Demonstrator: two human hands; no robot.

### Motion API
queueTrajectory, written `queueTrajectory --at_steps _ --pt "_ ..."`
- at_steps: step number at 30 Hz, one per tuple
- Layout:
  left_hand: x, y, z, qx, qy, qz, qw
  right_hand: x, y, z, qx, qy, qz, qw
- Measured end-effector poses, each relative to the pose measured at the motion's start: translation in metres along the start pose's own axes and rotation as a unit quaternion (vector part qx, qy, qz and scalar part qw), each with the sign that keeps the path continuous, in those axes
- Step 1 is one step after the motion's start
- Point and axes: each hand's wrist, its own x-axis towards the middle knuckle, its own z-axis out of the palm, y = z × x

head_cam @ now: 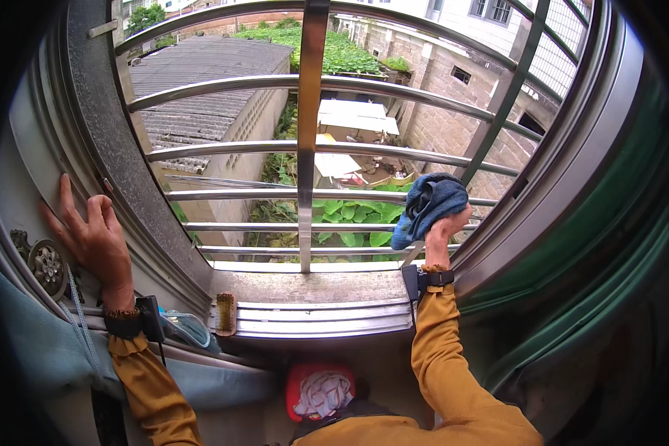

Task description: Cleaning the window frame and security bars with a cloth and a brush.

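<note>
A bunched dark blue cloth (432, 200) is gripped in my right hand (446, 231). It covers part of the metal window bars (362, 194) near their lower right corner; whether it touches them I cannot tell. At the left, my left hand (101, 245) rests on the pale window frame side (30, 148) with its fingers apart and nothing in them. Just below that hand is an ornate round metal fitting (49, 266) with a cord (79, 323) hanging beside it. Between my arms runs the windowsill (312, 287) with its sliding track (318, 319).
A small bristle brush (226, 314) stands at the left end of the track. Light blue fabric (217, 384) spans below. A red bucket (296, 384) holds a striped cloth (324, 393) beneath the sill. Green curtain (585, 279) hangs at the right. Outside lie roofs and plants.
</note>
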Motion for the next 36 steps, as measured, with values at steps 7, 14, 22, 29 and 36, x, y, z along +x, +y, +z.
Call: queueTrajectory --at_steps 7,14,22,29,36 --pt "-0.003 -0.005 -0.001 0.002 0.006 -0.001 1.000 0.021 -0.006 0.005 0.213 -0.105 0.012 0.971" --pt "-0.003 0.005 0.000 0.004 -0.002 0.000 1.000 -0.023 0.023 -0.030 0.228 -0.129 0.072 0.962" --pt "0.002 0.000 0.001 0.018 0.018 0.029 0.999 -0.065 0.071 -0.078 -0.211 -0.014 -0.209 0.955" --pt "-0.006 -0.002 0.005 0.019 0.009 0.049 0.999 -0.078 0.058 -0.037 -0.386 -0.189 -0.399 0.810" --pt "-0.003 -0.005 0.009 0.037 0.029 0.048 0.998 -0.168 0.061 0.015 -0.291 -0.329 -0.407 0.801"
